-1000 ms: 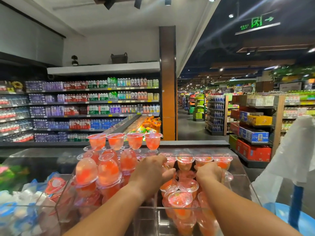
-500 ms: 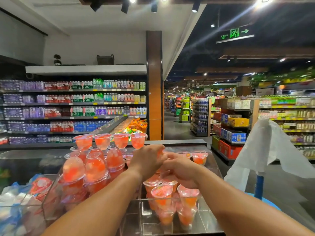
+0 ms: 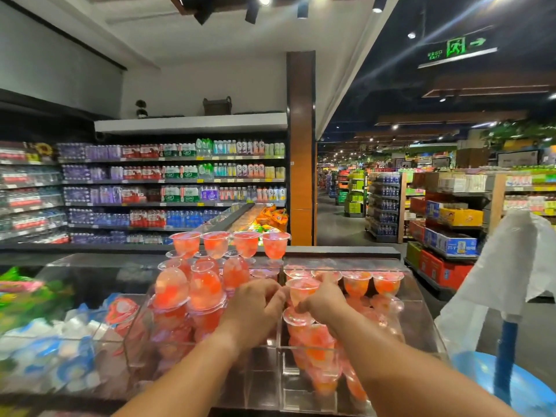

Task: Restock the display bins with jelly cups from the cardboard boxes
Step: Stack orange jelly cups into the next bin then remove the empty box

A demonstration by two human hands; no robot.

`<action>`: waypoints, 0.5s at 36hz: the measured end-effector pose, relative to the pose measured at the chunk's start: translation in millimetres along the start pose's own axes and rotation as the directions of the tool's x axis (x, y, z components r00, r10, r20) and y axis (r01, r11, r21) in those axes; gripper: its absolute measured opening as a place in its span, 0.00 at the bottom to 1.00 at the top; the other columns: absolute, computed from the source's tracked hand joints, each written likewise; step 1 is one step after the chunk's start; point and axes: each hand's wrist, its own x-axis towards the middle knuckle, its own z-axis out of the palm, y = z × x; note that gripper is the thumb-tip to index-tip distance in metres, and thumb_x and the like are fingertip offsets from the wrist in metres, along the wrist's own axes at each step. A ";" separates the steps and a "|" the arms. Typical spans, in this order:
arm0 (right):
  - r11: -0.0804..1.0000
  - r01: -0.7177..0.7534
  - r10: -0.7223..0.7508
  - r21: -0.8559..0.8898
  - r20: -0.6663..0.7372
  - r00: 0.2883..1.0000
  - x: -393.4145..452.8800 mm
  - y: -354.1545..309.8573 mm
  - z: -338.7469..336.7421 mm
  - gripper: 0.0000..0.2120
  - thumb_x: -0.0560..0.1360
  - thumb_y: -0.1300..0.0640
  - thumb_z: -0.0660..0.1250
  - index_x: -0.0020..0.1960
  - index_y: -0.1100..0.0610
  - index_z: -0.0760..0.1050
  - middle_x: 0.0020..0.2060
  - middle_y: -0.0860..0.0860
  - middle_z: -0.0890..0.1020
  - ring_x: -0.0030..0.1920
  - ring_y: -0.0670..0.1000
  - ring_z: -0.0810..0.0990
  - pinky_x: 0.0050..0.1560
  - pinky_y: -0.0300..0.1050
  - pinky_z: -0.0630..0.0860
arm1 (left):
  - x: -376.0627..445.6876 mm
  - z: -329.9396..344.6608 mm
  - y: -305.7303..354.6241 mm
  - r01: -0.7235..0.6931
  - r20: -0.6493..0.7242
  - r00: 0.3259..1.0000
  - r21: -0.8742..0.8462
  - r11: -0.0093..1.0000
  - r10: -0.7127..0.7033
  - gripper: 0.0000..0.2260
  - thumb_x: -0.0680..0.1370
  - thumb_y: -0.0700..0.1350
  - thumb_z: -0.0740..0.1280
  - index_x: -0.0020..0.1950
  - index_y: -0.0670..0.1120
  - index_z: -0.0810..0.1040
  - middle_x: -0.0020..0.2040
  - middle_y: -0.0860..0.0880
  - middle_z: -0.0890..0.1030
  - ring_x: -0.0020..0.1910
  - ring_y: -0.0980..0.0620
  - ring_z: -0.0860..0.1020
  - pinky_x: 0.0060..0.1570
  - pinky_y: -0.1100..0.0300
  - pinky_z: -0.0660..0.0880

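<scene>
Two hands meet at one jelly cup; left hand and right hand curl round it; a nudge may topple the stacked cups beside it.

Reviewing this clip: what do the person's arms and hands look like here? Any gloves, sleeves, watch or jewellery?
Both forearms are bare as far up as the frame shows; no sleeve edge is in view. The left hand and right hand wear no gloves. No watch, bracelet or ring shows on the sides facing the camera.
</scene>
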 end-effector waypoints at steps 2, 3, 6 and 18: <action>0.998 -0.017 0.015 -0.068 -0.031 0.999 4.5 2.2 13.7 0.48 0.69 0.64 0.79 0.79 0.57 0.54 0.66 0.59 0.75 0.64 0.60 0.77 0.58 0.52 0.78 | -10.9 -1.7 -14.6 0.012 0.040 0.999 0.086 0.996 -0.015 0.14 0.82 0.55 0.63 0.42 0.51 0.81 0.39 0.57 0.80 0.41 0.59 0.77 0.44 0.54 0.75; 0.995 -0.020 0.015 -0.100 -0.052 0.999 6.3 2.4 19.4 0.48 0.70 0.64 0.78 0.80 0.57 0.51 0.68 0.60 0.74 0.66 0.61 0.75 0.60 0.52 0.77 | -15.1 -3.5 -19.2 0.023 0.057 0.998 0.121 0.992 -0.030 0.13 0.82 0.55 0.63 0.42 0.52 0.81 0.40 0.57 0.81 0.41 0.59 0.77 0.46 0.54 0.75; 0.990 -0.012 -0.003 -0.141 -0.106 0.994 12.5 2.7 31.2 0.45 0.73 0.65 0.74 0.80 0.60 0.49 0.67 0.61 0.75 0.66 0.61 0.76 0.61 0.53 0.76 | -22.1 -10.4 -28.0 0.065 0.085 0.993 0.172 0.983 -0.081 0.12 0.82 0.57 0.62 0.44 0.55 0.79 0.43 0.59 0.80 0.44 0.61 0.77 0.48 0.59 0.74; 0.969 0.018 -0.060 -0.245 -0.162 0.985 16.1 11.7 30.3 0.43 0.72 0.61 0.77 0.78 0.60 0.55 0.63 0.59 0.77 0.63 0.60 0.78 0.48 0.46 0.73 | -14.6 -5.0 -29.1 0.052 0.132 0.987 0.280 0.959 -0.092 0.13 0.82 0.58 0.61 0.53 0.53 0.81 0.51 0.55 0.80 0.51 0.55 0.77 0.55 0.55 0.75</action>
